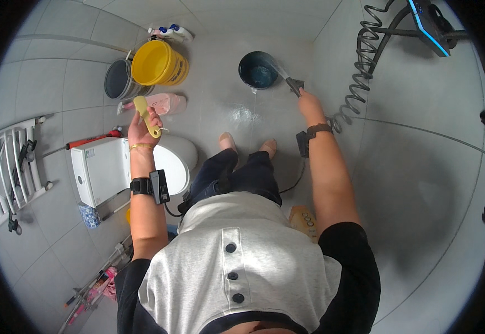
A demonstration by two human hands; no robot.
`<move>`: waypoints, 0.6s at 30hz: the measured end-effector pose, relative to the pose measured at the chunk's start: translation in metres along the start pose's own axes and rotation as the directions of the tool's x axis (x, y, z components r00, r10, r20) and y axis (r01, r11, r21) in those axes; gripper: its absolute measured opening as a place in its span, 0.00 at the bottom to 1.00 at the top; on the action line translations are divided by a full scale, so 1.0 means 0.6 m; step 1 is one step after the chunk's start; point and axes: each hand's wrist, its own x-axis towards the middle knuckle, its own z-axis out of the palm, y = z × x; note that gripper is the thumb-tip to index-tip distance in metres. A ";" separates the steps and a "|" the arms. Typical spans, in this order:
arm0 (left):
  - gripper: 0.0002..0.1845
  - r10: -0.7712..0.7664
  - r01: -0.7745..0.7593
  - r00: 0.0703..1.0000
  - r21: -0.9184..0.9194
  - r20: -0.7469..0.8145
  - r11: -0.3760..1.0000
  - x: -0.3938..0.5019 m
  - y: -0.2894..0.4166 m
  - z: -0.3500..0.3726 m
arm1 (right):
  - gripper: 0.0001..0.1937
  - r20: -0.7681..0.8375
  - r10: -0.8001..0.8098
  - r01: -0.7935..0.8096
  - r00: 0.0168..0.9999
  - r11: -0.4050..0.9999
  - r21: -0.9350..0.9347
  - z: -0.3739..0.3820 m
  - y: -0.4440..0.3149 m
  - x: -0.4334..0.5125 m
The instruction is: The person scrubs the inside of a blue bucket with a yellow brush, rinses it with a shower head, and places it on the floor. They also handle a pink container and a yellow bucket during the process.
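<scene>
My left hand [144, 129] is closed around a pale yellow handled tool [143, 112], shaped like a scrubbing brush. A white cord loop hangs from its lower end; no bristles show. It is held over the white toilet [171, 165], near a pink spray bottle [167, 103] lying by the wall. My right hand [311, 107] grips a dark spray wand [292, 86], fed by a black coiled hose [356, 77]. Water jets from its nozzle into a dark round bucket [259, 71] on the tiled floor, and some water shows at the bottom.
A yellow bucket [152, 62] and a grey bucket [119, 79] stand by the left wall, with several cleaning bottles [175, 33] behind. A white towel rack [15, 171] hangs on that wall. A cardboard box [303, 221] sits near my right side. The floor looks wet before my feet.
</scene>
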 end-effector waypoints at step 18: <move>0.19 0.004 -0.003 1.000 0.026 -0.024 1.000 -0.001 -0.004 0.018 | 0.18 0.119 0.063 -0.040 0.991 0.983 -0.181 -0.013 0.029 -0.095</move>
